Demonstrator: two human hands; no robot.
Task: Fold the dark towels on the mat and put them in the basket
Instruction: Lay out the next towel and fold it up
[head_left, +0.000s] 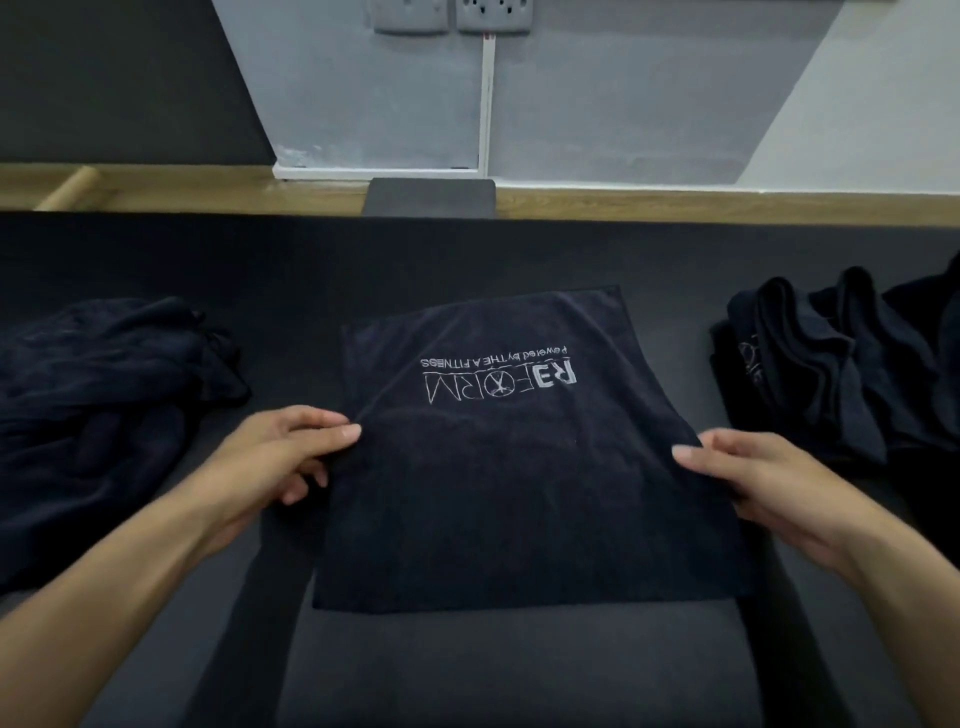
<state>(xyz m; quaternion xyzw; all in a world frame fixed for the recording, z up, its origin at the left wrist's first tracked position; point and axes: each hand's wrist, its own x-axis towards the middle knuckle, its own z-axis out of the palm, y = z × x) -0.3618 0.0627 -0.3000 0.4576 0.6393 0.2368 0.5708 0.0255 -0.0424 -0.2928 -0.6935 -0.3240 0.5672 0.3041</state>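
A dark navy towel (519, 483) with a white logo printed upside down lies on the black mat (467, 254) in front of me, its near part raised. My left hand (283, 457) pinches the towel's left edge between thumb and fingers. My right hand (748, 478) pinches its right edge the same way. A loose heap of dark towels (98, 410) lies to the left. Several folded dark towels (831, 364) stand on edge at the right, in what may be a dark basket; its walls are too dark to make out.
Beyond the mat runs a strip of wooden floor (675, 202) and a grey wall with sockets (493, 15). A small dark pad (428, 196) lies at the mat's far edge. A wooden pole (67, 189) lies at the far left.
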